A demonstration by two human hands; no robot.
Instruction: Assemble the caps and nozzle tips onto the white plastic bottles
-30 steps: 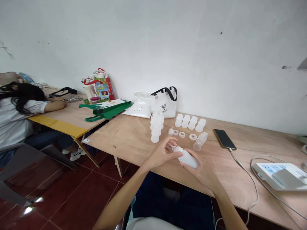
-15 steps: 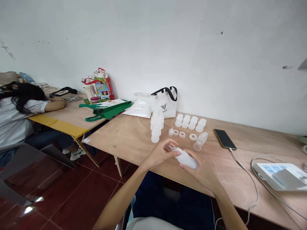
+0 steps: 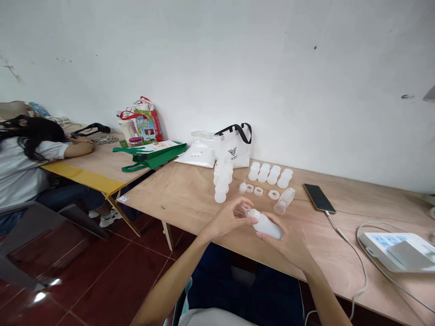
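Observation:
A frosted white baby bottle (image 3: 268, 227) is held tilted above the near edge of the table, its neck pointing left. My right hand (image 3: 288, 240) is wrapped round the bottle's body. At the neck end, my left hand (image 3: 234, 218) pinches a clear top (image 3: 247, 209) with thumb and fingers; its exact shape is partly hidden. Just beyond my hands lie white collar rings (image 3: 258, 191) and a clear teat (image 3: 242, 187). One clear-topped bottle (image 3: 284, 201) lies on its side to the right of them. Several frosted bottles (image 3: 268, 174) stand in a row behind.
Clear domed pieces (image 3: 220, 185) stand in a group left of the rings. A white bag (image 3: 234, 149) and plastic packet (image 3: 199, 154) rest against the wall. A phone (image 3: 318, 197) and white device (image 3: 399, 250) with cables are rightward. A person (image 3: 30, 158) leans on the left table.
Almost nothing differs. Both hands stay on the bottle, with only a very slight shift of the grip and the view.

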